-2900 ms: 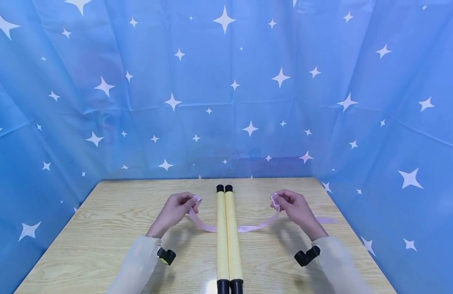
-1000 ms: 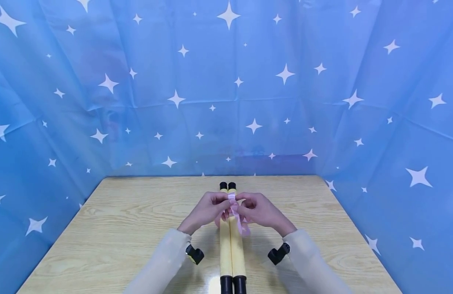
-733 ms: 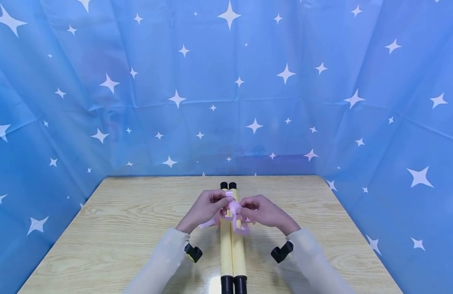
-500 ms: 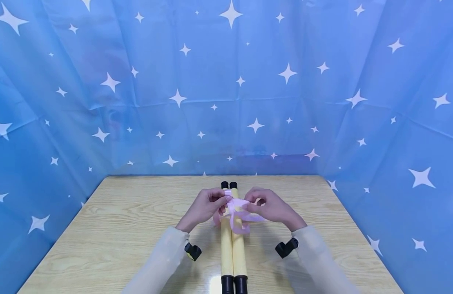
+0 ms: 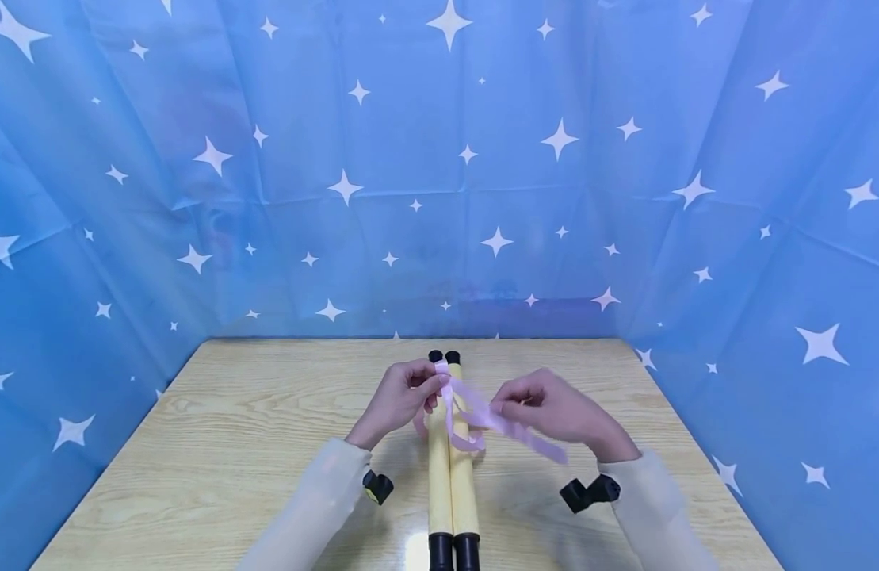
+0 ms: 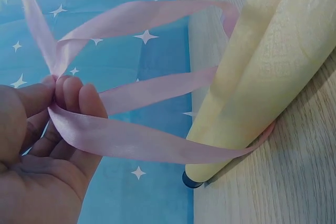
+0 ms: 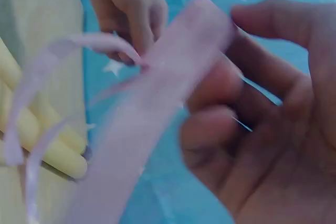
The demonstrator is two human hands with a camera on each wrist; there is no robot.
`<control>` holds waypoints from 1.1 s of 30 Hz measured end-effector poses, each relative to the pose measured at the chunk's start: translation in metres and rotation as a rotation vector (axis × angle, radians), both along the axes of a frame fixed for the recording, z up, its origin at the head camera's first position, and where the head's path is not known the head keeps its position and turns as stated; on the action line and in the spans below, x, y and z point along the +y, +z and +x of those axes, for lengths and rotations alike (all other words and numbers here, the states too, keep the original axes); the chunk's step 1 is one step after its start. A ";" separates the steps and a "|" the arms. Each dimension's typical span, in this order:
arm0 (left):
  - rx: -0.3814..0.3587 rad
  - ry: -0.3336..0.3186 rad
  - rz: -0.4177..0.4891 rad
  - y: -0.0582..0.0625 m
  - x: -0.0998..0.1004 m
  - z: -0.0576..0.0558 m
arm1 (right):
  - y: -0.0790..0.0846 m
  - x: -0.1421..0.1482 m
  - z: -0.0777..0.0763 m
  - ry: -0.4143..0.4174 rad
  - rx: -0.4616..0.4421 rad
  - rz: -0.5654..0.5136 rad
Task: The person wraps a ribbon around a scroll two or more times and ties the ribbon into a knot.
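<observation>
Two yellow rolls (image 5: 440, 476) with black ends lie side by side on the table, pointing away from me. A pink satin ribbon (image 6: 126, 140) passes around them and rises to my left hand (image 5: 399, 396). There the thumb and fingertips pinch the gathered ribbon over the far part of the rolls. To the right of the rolls, my right hand (image 5: 553, 408) holds the ribbon's other stretch between thumb and fingers. A loose tail hangs below that hand, blurred in the right wrist view. One ribbon loop droops over the right roll.
The wooden table (image 5: 268, 444) ends at a blue curtain (image 5: 303, 159) with white stars, which also stands along both sides. Black wrist cameras (image 5: 377, 486) sit on both cuffs.
Both hands came inward from either side, bringing the ribbon together above the rolls. Since then the right hand has drawn a stretch of ribbon out rightward; the left stayed nearly in place.
</observation>
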State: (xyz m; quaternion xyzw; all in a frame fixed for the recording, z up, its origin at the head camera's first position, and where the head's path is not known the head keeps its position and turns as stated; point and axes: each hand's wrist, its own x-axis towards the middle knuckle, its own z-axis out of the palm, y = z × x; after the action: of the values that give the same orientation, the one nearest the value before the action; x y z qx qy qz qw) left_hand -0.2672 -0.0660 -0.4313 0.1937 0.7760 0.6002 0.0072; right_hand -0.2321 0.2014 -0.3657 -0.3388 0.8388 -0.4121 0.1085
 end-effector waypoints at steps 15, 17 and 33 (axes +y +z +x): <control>-0.014 -0.076 -0.008 0.000 0.000 0.002 | -0.060 -0.027 -0.015 -0.065 -0.016 0.121; -0.005 -0.080 -0.005 0.002 -0.001 0.002 | -0.066 -0.029 -0.018 -0.092 -0.039 0.102; -0.011 -0.104 0.032 -0.001 -0.002 -0.001 | -0.080 -0.047 -0.024 -0.024 -0.155 -0.016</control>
State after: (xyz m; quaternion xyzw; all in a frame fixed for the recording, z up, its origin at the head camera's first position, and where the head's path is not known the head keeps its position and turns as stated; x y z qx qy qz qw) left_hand -0.2683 -0.0678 -0.4323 0.2305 0.7551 0.6125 0.0393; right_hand -0.2564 0.1547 -0.4454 -0.2967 0.8285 -0.4452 0.1654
